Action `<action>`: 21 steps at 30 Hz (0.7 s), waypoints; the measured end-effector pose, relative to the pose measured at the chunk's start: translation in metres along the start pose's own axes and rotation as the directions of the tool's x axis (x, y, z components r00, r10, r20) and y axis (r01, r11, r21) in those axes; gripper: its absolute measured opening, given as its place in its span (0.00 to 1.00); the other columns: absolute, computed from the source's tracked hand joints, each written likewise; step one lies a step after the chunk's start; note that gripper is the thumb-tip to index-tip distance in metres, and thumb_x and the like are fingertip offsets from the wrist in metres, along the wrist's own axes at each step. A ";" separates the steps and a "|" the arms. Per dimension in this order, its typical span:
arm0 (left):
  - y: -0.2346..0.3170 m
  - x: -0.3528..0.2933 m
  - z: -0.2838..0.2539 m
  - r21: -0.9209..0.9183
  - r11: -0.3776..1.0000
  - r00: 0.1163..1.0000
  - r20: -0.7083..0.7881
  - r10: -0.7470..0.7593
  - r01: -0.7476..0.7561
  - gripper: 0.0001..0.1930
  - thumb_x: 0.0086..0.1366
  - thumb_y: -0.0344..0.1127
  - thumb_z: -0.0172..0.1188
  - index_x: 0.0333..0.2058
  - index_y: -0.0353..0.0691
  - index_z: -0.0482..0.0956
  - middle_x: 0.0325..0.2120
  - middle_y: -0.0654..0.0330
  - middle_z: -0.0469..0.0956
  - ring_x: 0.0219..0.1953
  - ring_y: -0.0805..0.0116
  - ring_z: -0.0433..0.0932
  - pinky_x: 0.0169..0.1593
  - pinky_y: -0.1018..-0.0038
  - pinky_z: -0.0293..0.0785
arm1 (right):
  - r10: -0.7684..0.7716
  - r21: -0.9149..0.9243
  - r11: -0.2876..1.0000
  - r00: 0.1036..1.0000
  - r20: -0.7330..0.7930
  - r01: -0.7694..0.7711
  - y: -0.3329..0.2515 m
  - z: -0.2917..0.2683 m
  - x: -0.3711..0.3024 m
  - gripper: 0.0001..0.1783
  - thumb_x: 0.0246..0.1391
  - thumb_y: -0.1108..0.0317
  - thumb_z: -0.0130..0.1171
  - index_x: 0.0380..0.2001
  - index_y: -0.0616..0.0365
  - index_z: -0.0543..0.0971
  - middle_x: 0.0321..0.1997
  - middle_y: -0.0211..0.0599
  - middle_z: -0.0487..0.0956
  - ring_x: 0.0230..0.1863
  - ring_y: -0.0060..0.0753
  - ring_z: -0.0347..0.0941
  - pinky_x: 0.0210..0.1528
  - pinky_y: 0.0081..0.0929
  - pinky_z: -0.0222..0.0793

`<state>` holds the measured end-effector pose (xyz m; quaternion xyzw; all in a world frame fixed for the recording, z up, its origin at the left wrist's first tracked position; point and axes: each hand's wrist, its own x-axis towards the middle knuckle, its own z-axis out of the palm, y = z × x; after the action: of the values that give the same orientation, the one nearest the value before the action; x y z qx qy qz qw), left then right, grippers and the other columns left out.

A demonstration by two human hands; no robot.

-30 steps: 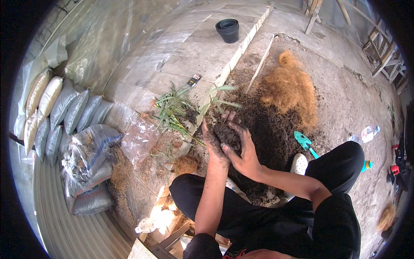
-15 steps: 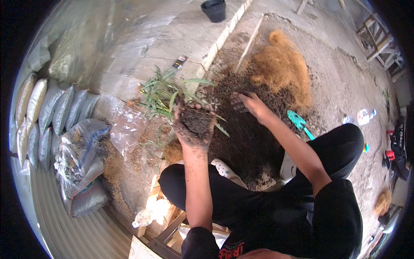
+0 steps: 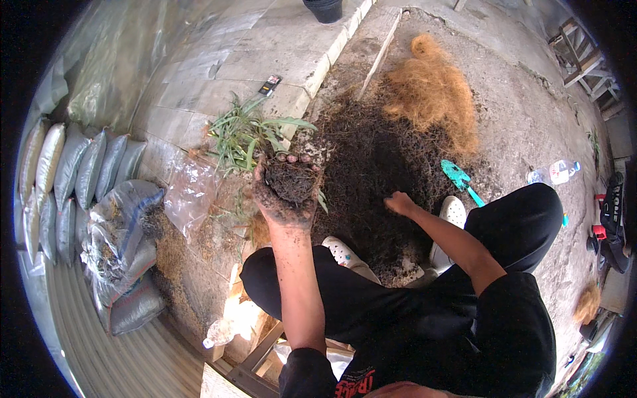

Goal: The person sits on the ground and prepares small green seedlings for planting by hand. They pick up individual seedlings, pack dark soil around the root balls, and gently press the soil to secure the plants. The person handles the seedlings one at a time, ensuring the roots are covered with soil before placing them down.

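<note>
My left hand (image 3: 286, 211) is palm up and cupped around a clump of dark soil (image 3: 290, 182), its dirty fingertips curled at the far side. Just beyond those fingertips lie green plants with long narrow leaves (image 3: 232, 136); whether any are rooted in the clump I cannot tell. My right hand (image 3: 398, 203) is low over the heap of dark soil (image 3: 361, 179) between my feet, its fingers hidden against or in the soil. To the right of the heap lies a turquoise hand trowel (image 3: 458, 174).
Brown coconut fibre (image 3: 434, 96) covers the heap's far right. Stacked filled bags (image 3: 76, 166), an open sack (image 3: 123, 219) and a clear plastic bag (image 3: 189, 192) are on the left. A black pot (image 3: 323, 9) stands far off. Plastic bottles (image 3: 557, 172) lie right.
My right hand has come down and nearer to me, from the heap's far part to its middle. My left hand has shifted slightly left, still holding the soil clump.
</note>
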<state>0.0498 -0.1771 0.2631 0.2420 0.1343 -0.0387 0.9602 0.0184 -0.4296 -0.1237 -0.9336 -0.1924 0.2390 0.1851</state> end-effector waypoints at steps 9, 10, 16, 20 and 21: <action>0.000 -0.002 0.004 0.006 1.000 1.000 0.016 -0.011 0.011 0.16 0.65 0.46 0.48 0.29 0.41 0.77 0.25 0.58 0.77 0.33 0.55 0.77 0.44 0.57 0.75 | 0.150 0.298 0.942 0.988 0.043 -0.156 -0.016 -0.011 0.002 0.37 0.64 0.51 0.43 0.66 0.61 0.45 0.65 0.62 0.54 0.71 0.55 0.39 0.71 0.49 0.41; 0.001 -0.003 0.004 0.018 1.000 1.000 0.027 -0.012 0.012 0.16 0.65 0.46 0.48 0.29 0.41 0.77 0.25 0.58 0.77 0.33 0.55 0.77 0.44 0.57 0.74 | 0.097 0.249 0.960 0.986 0.135 -0.128 -0.023 -0.024 -0.002 0.42 0.65 0.49 0.41 0.68 0.60 0.37 0.70 0.62 0.47 0.73 0.54 0.32 0.72 0.49 0.36; 0.000 0.002 -0.003 -0.019 0.999 0.998 0.045 -0.042 0.042 0.17 0.65 0.46 0.48 0.29 0.40 0.78 0.26 0.57 0.78 0.35 0.53 0.77 0.44 0.56 0.74 | 0.192 0.288 0.934 0.977 0.095 -0.212 -0.043 -0.040 -0.008 0.44 0.64 0.44 0.38 0.69 0.55 0.31 0.73 0.56 0.32 0.73 0.55 0.32 0.71 0.55 0.36; -0.001 0.003 -0.005 -0.015 0.999 0.997 0.055 -0.047 0.048 0.16 0.64 0.47 0.48 0.32 0.40 0.77 0.28 0.57 0.78 0.37 0.53 0.76 0.45 0.56 0.74 | 0.202 0.298 0.930 0.977 0.071 -0.214 -0.042 -0.029 0.004 0.41 0.64 0.47 0.40 0.69 0.56 0.38 0.72 0.56 0.37 0.73 0.57 0.35 0.71 0.52 0.39; -0.002 0.005 -0.008 -0.005 0.999 0.996 0.078 -0.048 0.048 0.16 0.63 0.47 0.49 0.34 0.41 0.77 0.29 0.58 0.77 0.38 0.54 0.76 0.44 0.58 0.75 | 0.199 0.291 0.936 0.980 0.029 -0.199 -0.039 -0.020 0.004 0.40 0.64 0.48 0.41 0.69 0.57 0.41 0.72 0.57 0.40 0.72 0.58 0.36 0.71 0.51 0.41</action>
<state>0.0521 -0.1750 0.2541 0.2336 0.1029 -0.0705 0.9643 0.0210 -0.3997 -0.0918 -0.9107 -0.0594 0.2819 0.2962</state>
